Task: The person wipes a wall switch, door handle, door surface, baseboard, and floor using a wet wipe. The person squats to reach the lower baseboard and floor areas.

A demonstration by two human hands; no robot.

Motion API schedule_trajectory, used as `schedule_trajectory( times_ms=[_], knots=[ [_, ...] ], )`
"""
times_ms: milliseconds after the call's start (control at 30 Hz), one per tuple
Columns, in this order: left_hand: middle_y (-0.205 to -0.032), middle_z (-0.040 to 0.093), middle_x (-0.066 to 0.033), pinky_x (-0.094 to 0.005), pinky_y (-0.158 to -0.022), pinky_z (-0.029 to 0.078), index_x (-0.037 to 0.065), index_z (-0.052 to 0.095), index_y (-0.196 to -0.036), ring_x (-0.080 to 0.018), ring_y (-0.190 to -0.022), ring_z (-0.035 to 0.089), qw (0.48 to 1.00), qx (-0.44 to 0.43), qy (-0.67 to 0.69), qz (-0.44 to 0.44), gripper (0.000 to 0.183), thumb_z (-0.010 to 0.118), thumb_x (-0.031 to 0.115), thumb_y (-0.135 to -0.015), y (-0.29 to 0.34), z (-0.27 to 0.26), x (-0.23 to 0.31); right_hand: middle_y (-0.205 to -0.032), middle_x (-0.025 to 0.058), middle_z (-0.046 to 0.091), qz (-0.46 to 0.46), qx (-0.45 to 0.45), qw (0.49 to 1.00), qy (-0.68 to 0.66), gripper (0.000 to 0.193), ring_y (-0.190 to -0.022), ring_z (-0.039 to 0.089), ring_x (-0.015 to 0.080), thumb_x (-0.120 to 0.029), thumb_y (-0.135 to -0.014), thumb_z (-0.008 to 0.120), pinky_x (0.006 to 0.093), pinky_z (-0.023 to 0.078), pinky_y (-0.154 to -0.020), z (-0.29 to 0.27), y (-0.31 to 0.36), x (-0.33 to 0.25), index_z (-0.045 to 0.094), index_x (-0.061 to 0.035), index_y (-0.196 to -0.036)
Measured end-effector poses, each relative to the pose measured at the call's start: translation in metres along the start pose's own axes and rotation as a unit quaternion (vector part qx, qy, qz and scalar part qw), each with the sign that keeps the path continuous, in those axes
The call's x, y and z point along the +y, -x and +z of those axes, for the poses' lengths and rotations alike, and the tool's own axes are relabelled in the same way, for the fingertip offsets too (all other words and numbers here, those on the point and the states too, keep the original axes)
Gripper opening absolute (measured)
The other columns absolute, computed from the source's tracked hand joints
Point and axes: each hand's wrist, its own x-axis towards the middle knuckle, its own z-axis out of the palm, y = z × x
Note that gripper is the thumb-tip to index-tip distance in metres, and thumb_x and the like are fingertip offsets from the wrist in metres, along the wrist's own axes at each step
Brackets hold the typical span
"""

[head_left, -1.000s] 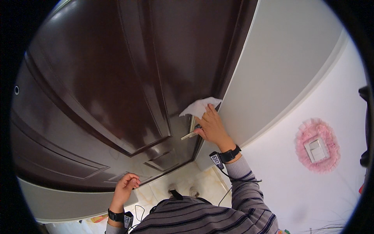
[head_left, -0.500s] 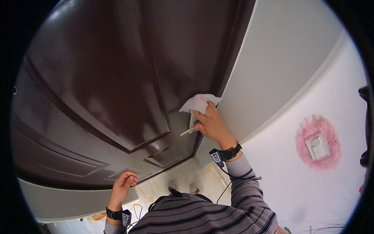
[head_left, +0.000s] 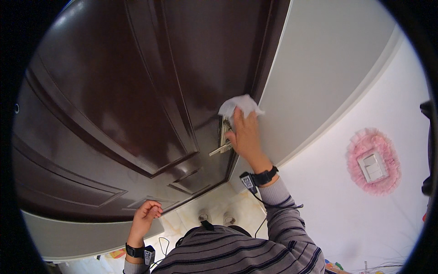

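My right hand (head_left: 247, 137) presses a white wipe (head_left: 242, 104) flat against the dark brown panelled door (head_left: 105, 86), close to its right edge. The fingers lie over the lower part of the wipe, just above the metal lever handle (head_left: 220, 149). My thumb is beside the handle's pale backplate (head_left: 224, 128), which the hand partly covers. Low on the left, my left hand (head_left: 146, 215) hangs in front of the door with its fingers curled in and the thumb against them. I see nothing in it.
A grey door frame (head_left: 324, 59) borders the door on the right. Beyond it, a white wall bears a light switch (head_left: 374, 167) with a pink frilly surround (head_left: 358, 146). Below are a pale tiled floor (head_left: 189, 209) and my feet. Thin cables run from both wrist devices.
My right hand has moved upward with the wipe, off the lever's end and farther along the door, uncovering more of the backplate. My left hand has barely moved.
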Motion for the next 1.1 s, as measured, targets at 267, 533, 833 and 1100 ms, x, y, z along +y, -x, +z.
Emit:
schedule_trajectory(
  times_ms=[267,533,833,1100],
  knots=[
    [-0.092,0.065,-0.0025,-0.0241,-0.075,0.049,0.002,0.062,-0.108,-0.0089,-0.080,0.058,1.000,0.025,0.011,-0.001,0.014,0.053,0.010,-0.103,0.011,-0.011,-0.004,-0.141,0.0192,0.050,-0.068,0.142,0.984,0.082,0.074,-0.124,0.047,0.0417,-0.037,-0.083,0.070,0.0517,0.036,-0.106,-0.036,-0.061,-0.004,0.046,0.0031,-0.140],
    [-0.091,0.065,-0.0025,-0.0246,-0.075,0.050,0.001,0.062,-0.108,-0.0091,-0.080,0.058,0.998,0.045,0.020,-0.026,0.014,0.053,0.010,-0.103,0.021,-0.013,-0.016,-0.138,0.0204,0.053,-0.008,-0.063,0.996,0.055,0.069,-0.126,0.047,0.0414,-0.019,-0.083,0.069,0.0474,0.038,-0.108,0.005,0.038,0.015,0.044,0.0053,-0.142],
    [-0.092,0.066,-0.0025,-0.0249,-0.076,0.049,0.002,0.062,-0.108,-0.0097,-0.081,0.059,0.999,-0.003,0.001,-0.033,0.013,0.054,0.011,-0.103,0.010,-0.003,0.000,-0.102,0.0194,0.066,0.257,0.018,0.941,-0.220,0.014,-0.092,0.065,0.0349,0.005,-0.083,0.064,0.0410,0.053,-0.082,0.049,0.072,0.026,0.066,0.0054,-0.096],
    [-0.092,0.066,-0.0024,-0.0248,-0.075,0.049,0.002,0.062,-0.107,-0.0098,-0.081,0.058,1.000,0.010,-0.010,-0.012,0.013,0.053,0.010,-0.103,0.013,-0.002,-0.004,-0.122,0.0227,0.061,0.015,0.116,0.977,-0.181,0.034,-0.112,0.060,0.0404,-0.004,-0.088,0.064,0.0456,0.048,-0.100,0.019,0.038,-0.006,0.062,0.0031,-0.121]
  ],
)
